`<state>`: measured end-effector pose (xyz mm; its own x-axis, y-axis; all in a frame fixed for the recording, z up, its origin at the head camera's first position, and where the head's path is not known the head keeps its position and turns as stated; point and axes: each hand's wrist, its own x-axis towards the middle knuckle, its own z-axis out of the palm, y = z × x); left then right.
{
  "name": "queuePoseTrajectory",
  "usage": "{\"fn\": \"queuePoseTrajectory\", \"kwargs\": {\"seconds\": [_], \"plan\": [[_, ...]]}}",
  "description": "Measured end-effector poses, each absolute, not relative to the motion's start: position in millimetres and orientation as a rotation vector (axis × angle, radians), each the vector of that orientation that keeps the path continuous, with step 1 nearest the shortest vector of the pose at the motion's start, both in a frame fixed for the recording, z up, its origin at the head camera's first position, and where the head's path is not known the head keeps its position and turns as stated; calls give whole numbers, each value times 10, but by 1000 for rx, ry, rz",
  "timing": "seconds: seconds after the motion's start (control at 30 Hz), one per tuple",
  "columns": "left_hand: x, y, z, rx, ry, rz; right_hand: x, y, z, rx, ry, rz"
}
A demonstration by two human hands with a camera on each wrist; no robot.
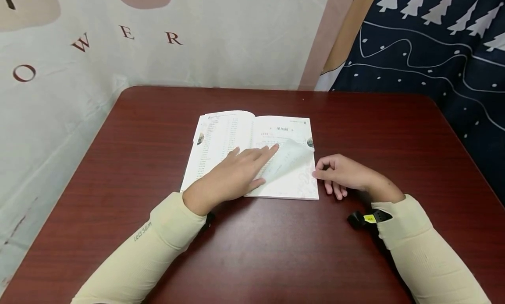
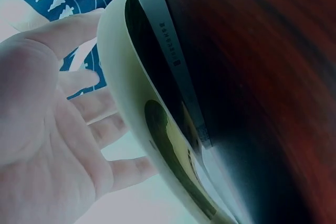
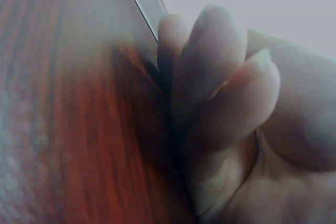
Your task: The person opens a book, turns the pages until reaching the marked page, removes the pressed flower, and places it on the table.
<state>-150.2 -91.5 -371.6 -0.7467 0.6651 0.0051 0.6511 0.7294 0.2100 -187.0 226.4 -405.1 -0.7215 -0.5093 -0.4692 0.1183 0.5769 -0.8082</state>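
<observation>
An open book with printed pages lies on the table. Across it rests my left hand, palm down, fingers straight, the index fingertip near a page whose lower right corner is folded up and over. My right hand is at the book's right edge, where thumb and index finger pinch the edge; the exact hold is small. Several curled fingers show in the right wrist view beside the page block. In the left wrist view, the book's cover bows up off the table beside my open palm.
A dark red wooden table extends around the book. Behind it hang a pale cloth with letters and a navy curtain with white trees. A black wrist strap sits by the right sleeve.
</observation>
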Motion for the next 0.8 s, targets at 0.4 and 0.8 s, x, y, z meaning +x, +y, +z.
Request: {"fn": "queuePoseTrajectory", "kwargs": {"seconds": [0.4,0.8], "plan": [[-1524,-888,-3715,1127,2951,246,-1865,2258,-4050,-301,2102,-1152],[-1522,-892,-3720,1273,2955,200,-1855,2266,-4063,-303,2106,-1151]]}}
